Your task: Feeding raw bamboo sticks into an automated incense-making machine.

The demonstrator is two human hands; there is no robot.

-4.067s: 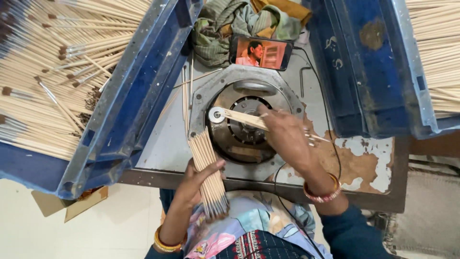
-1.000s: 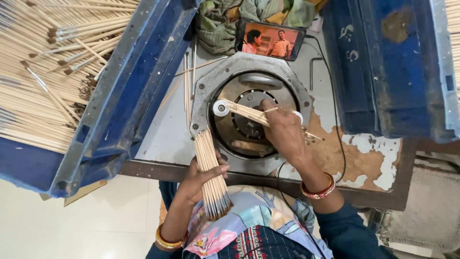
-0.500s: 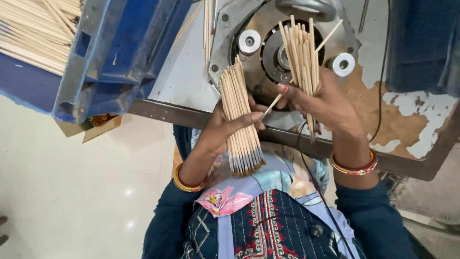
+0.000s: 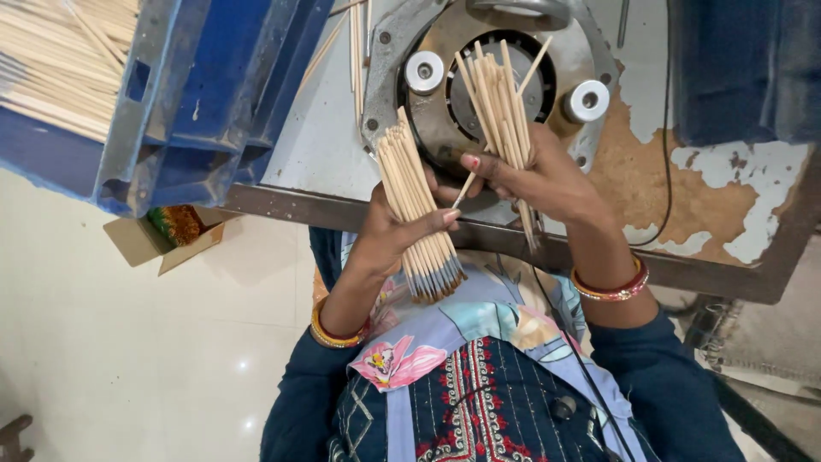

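Note:
My left hand [image 4: 395, 231] grips a tight bundle of thin wooden sticks [image 4: 412, 201] with bluish-grey tips pointing down toward my lap. My right hand [image 4: 547, 175] holds a looser fan of sticks [image 4: 500, 107] upright over the round metal machine head [image 4: 479, 77]. One single stick [image 4: 466, 184] slants between the two hands, pinched by my right fingers. Both hands hover at the near edge of the worn metal table [image 4: 727, 188], close together, thumbs almost touching.
A blue plastic crate [image 4: 214, 94] full of sticks [image 4: 60, 68] sits at the left, another blue crate [image 4: 744, 68] at the right. Two white rollers [image 4: 423, 70] flank the machine opening. An open cardboard box [image 4: 167, 235] lies on the pale floor. A black cable [image 4: 667, 154] crosses the table.
My right hand left the machine and now holds a fan of sticks. Both hands drew toward my body at the table edge, and the view tilted down toward my lap.

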